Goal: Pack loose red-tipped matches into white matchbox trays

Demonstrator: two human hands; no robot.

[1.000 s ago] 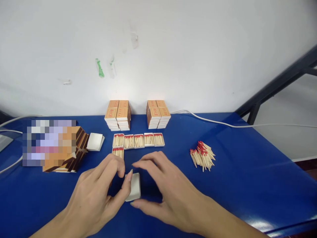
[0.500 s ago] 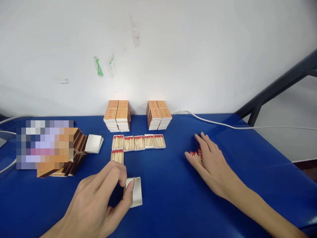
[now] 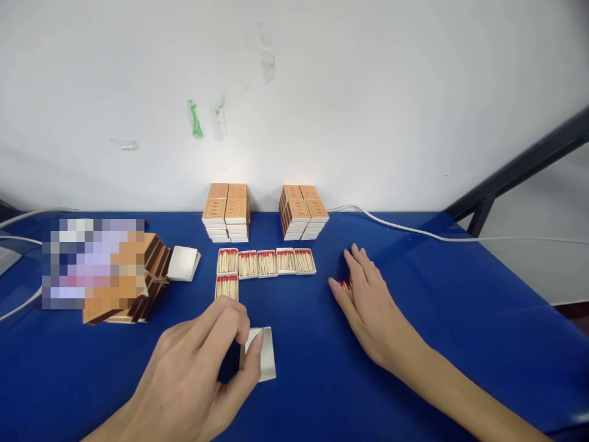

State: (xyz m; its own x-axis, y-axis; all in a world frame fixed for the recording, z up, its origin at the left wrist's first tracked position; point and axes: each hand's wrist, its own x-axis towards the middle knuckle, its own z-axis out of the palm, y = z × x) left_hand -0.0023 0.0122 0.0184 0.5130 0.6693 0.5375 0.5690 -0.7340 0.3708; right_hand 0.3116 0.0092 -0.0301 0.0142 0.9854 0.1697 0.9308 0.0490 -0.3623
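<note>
My left hand [image 3: 202, 362] is over an empty white matchbox tray [image 3: 265, 356], its curled fingers and thumb apart at the tray's left edge, nothing seen between them. On the right, my right hand [image 3: 368, 304] lies with fingers spread over a small pile of red-tipped matches [image 3: 346, 288], which it partly hides. Trays full of matches [image 3: 267, 264] stand in a row in the middle. One more filled tray [image 3: 227, 287] sits below the row's left end, partly behind my left fingers.
Two stacks of closed matchboxes [image 3: 225, 212] [image 3: 304, 212] stand near the wall. Further matchboxes [image 3: 154, 276] are heaped at the left beside white trays [image 3: 183, 264] and a blurred patch. A white cable [image 3: 405, 228] runs along the back of the blue table [image 3: 313, 393].
My right hand has moved left across the table, drawing the matches with it. The whole view has shifted slightly, and my left hand keeps its place at the empty tray.
</note>
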